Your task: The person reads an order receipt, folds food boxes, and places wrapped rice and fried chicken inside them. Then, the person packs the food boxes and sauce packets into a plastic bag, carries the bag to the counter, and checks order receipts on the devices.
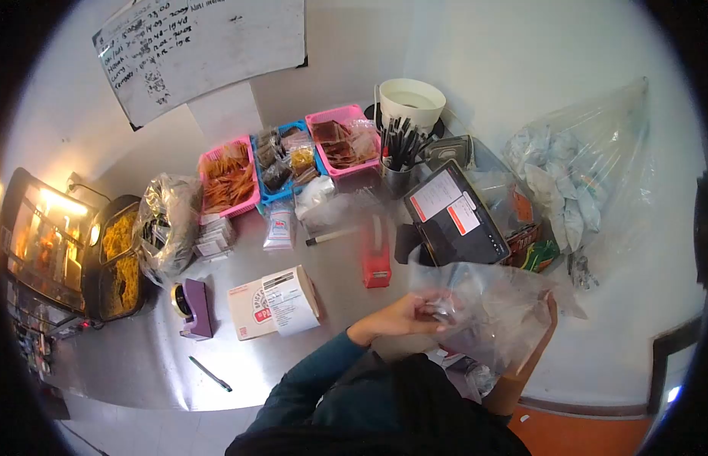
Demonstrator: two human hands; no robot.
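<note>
Bag (495, 323) of thin clear plastic is held up at the near right of the desk (156, 361). Its left side is gripped by the bent fingers of the left hand (409, 313). Its right side is touched by the right hand (546, 323), which is partly hidden by the plastic, so how tight that hand is cannot be told. To the left of the bag, a box (251, 313) is seen on the desk, with a paper slip (293, 304) laid on it. A purple tape holder (197, 308) is set farther left, and a pen (211, 374) is laid near the front edge. A dark tablet (445, 237) is seen just beyond the bag. At the far side, a blue basket (321, 161) is set between two pink baskets (252, 201), all filled with small packs.
</note>
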